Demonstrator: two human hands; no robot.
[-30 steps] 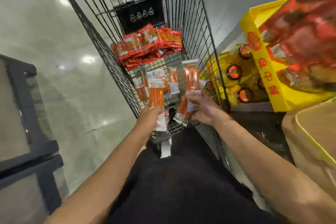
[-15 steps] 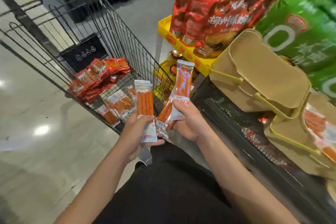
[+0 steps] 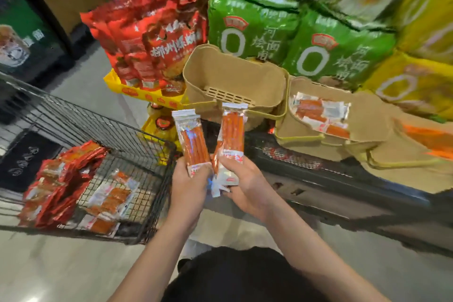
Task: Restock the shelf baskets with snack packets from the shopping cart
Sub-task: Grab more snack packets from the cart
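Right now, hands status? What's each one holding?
Left hand: closed on a sausage stick packet, held upright.
Right hand: closed on several sausage stick packets, one upright.

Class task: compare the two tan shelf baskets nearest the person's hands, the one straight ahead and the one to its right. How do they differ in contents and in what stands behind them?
The basket straight ahead looks empty, its slotted floor bare; the basket to its right already holds orange snack packets. Red bags and a green bag stand behind the first; green bags behind the second. Both are tan with yellowish rims, side by side on the dark shelf.
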